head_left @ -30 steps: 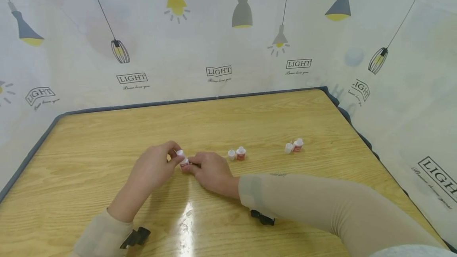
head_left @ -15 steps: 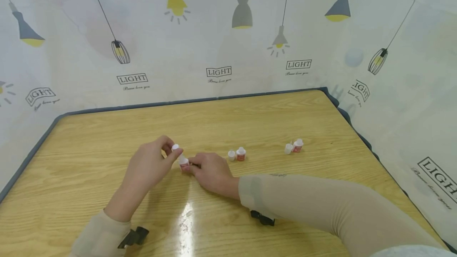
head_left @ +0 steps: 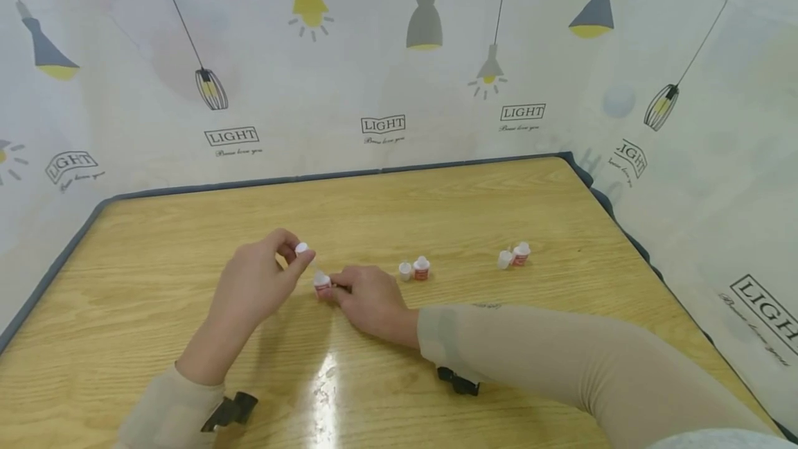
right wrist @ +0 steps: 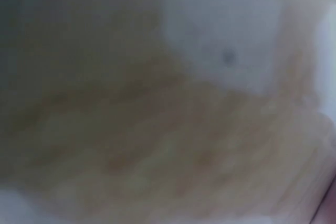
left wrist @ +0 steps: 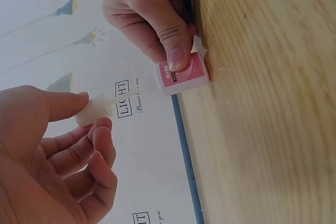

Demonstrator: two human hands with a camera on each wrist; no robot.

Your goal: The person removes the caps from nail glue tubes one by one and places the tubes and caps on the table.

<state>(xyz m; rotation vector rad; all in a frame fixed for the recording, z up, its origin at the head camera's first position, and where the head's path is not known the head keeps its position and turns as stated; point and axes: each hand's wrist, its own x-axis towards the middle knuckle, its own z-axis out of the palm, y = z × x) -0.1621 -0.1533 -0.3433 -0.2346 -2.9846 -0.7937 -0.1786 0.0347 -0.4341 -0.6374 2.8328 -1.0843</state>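
Observation:
Between thumb and fingertips, my left hand (head_left: 258,283) pinches a white cap (left wrist: 93,113) with a thin pale stem sticking out of it. This cap is apart from the small white bottle (head_left: 322,285), up and to its left in the head view. My right hand (head_left: 374,300) grips that bottle by its sides, upright on the wooden table (head_left: 187,227). In the left wrist view the right thumb presses on the bottle's red label (left wrist: 195,66), covering part of the print. The right wrist view is too blurred to show the bottle.
Right of my right hand stand another red-labelled bottle (head_left: 422,269) and a small white cap (head_left: 405,271) beside it. Farther right is a similar bottle (head_left: 521,253) with a translucent cap (head_left: 504,259). A lamp-printed curtain (head_left: 349,75) hangs behind the table's dark edge (head_left: 337,175).
My left hand has drawn the cap up and left, away from the bottle's neck, and its stem has come clear. My right hand still holds the bottle in the same spot.

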